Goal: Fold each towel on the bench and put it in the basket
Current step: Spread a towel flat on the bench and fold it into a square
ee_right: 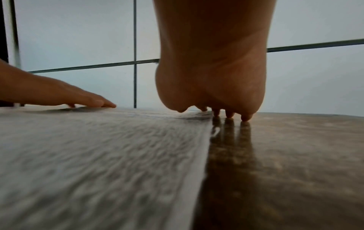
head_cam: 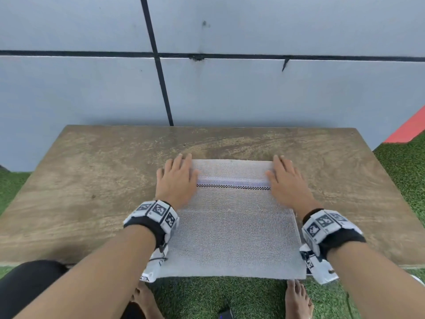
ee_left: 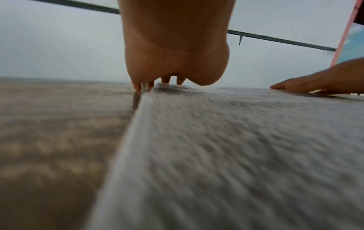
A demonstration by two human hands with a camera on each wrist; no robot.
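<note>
A big grey wall [head_cam: 253, 93] with dark lines across it stands behind everything. Green grass [head_cam: 404, 162] covers the ground on both sides and at the bottom of the head view. A red strip [head_cam: 407, 130] shows at the far right, by the wall.

The brown worktop [head_cam: 92, 180] sits in front of the wall. It looks worn and scratched.

A light grey towel [head_cam: 232, 236] lies flat on the worktop, in the middle and close to the person. Its near edge hangs a little over the front of the worktop. A pale stripe and a thin black-and-white checked line run across it, nearer its far end.

The left hand [head_cam: 176, 180] lies flat on the far left corner of the towel. Its fingers are straight and spread. From the left wrist view, some fingertips [ee_left: 138, 87] touch the worktop just past the towel's edge.

The right hand [head_cam: 288, 180] lies flat on the far right corner of the towel, fingers straight too. From the right wrist view, its outer fingertips [ee_right: 246, 116] press on the bare worktop beside the towel. The two hands are well apart, one on each side, and neither grips anything.

Each wrist wears a black band [head_cam: 154, 219] with small black-and-white square marks.

Two bare feet [head_cam: 297, 298] stand on the grass below the worktop.
</note>
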